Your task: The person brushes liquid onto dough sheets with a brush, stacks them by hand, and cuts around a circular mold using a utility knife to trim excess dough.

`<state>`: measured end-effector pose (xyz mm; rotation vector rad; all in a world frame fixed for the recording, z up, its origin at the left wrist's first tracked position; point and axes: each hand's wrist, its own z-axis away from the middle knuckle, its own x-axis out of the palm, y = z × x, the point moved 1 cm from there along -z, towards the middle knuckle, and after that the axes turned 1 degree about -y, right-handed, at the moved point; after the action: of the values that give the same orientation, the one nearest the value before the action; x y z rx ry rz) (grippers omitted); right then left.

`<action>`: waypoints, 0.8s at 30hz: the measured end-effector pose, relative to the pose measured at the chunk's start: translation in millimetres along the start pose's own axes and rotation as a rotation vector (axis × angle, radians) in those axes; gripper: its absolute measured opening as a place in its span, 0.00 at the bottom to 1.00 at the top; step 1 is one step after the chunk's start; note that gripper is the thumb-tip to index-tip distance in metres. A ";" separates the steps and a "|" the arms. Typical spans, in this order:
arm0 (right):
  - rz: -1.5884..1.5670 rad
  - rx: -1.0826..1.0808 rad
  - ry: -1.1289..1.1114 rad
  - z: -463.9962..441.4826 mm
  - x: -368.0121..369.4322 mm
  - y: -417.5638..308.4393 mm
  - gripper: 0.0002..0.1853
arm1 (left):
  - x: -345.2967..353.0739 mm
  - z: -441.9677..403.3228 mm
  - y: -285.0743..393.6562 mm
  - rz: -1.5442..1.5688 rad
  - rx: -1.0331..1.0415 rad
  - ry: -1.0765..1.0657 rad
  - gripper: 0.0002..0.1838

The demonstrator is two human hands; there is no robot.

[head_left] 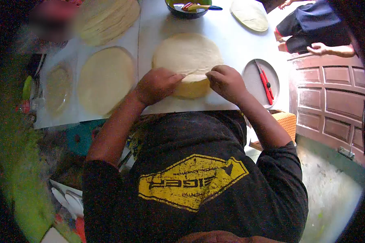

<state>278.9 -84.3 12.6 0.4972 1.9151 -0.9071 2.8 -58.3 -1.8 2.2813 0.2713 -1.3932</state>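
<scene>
A stack of round, pale dough sheets (186,52) lies on the white table (150,40) in front of me. My left hand (159,84) pinches the near edge of the top sheet. Just to the right, my right hand (227,83) pinches the same edge, its fingers pressed together. Between the two hands this edge is lifted and folded back a little, and the yellower surface (192,89) of the layer below shows under it. The fingertips partly hide the gripped edge.
Flat dough rounds (106,80) and a larger dough pile (107,20) lie left. A dark bowl with a brush (188,14) stands at the back. Right are a dough round (249,15), a plate (251,87) with red-handled tool (266,86), and another person (318,30).
</scene>
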 end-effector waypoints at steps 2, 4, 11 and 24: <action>-0.008 0.079 0.035 -5.4 -1.7 -2.4 0.13 | -3.7 2.5 -4.8 0.019 -0.066 -0.044 0.14; 0.006 0.136 0.053 -5.9 -4.2 -12.1 0.12 | -6.6 2.6 -2.6 0.039 -0.132 -0.087 0.13; -0.017 0.349 0.243 7.9 2.1 -35.1 0.11 | -6.3 2.5 10.3 0.122 -0.333 0.104 0.15; 0.020 0.302 0.272 25.5 13.9 -48.6 0.14 | -3.0 18.6 13.8 0.105 -0.323 0.113 0.18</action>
<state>254.7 -135.5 11.8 0.8538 2.0179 -1.1718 -7.9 -79.0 -2.6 2.0757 0.3775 -1.0829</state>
